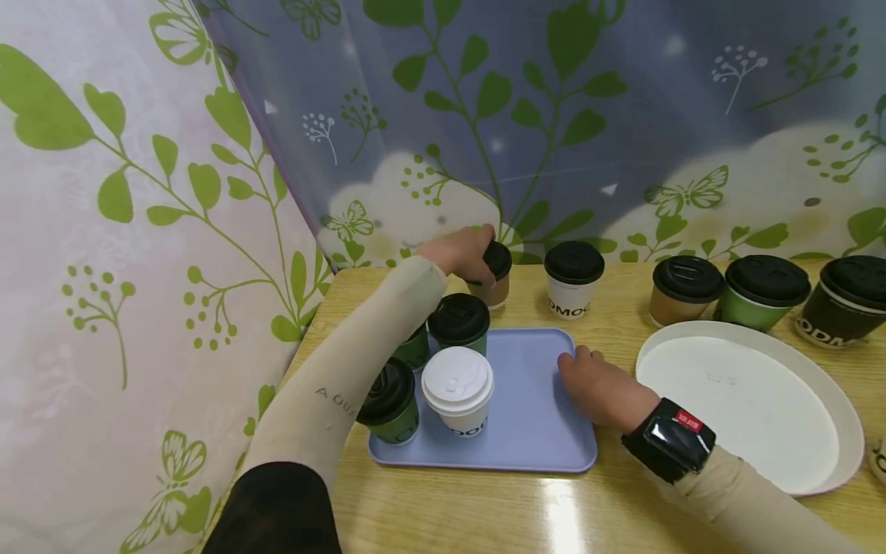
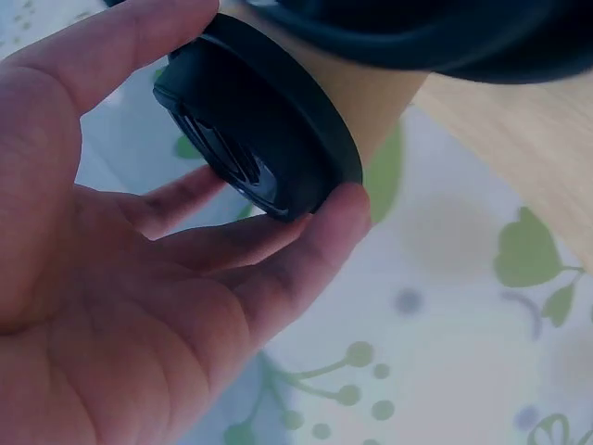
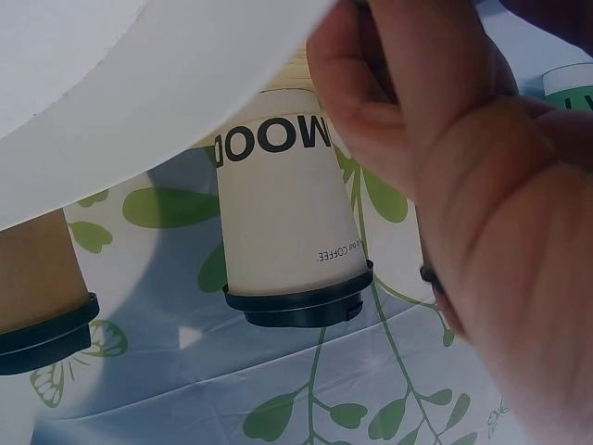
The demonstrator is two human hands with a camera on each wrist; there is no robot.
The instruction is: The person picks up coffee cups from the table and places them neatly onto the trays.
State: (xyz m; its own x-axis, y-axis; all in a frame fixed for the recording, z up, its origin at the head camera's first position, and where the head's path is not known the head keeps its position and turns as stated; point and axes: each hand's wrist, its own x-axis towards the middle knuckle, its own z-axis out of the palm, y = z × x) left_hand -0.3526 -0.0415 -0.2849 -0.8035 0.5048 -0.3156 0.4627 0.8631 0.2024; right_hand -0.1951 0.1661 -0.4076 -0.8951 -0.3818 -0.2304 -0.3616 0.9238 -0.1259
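At the table's back left, my left hand holds a brown paper coffee cup by its black lid. Thumb and fingers spread round the lid's rim in the left wrist view. My right hand grips the right rim of a lavender tray with curled fingers. On the tray's left half stand a white cup with a white lid, a green cup with a black lid and two more black-lidded green cups behind, partly hidden by my left forearm.
Behind the tray stands a white cup with a black lid. Farther right are a brown cup, a green cup and a black cup. A round white tray lies right of my right hand. Patterned cloth hangs behind the table.
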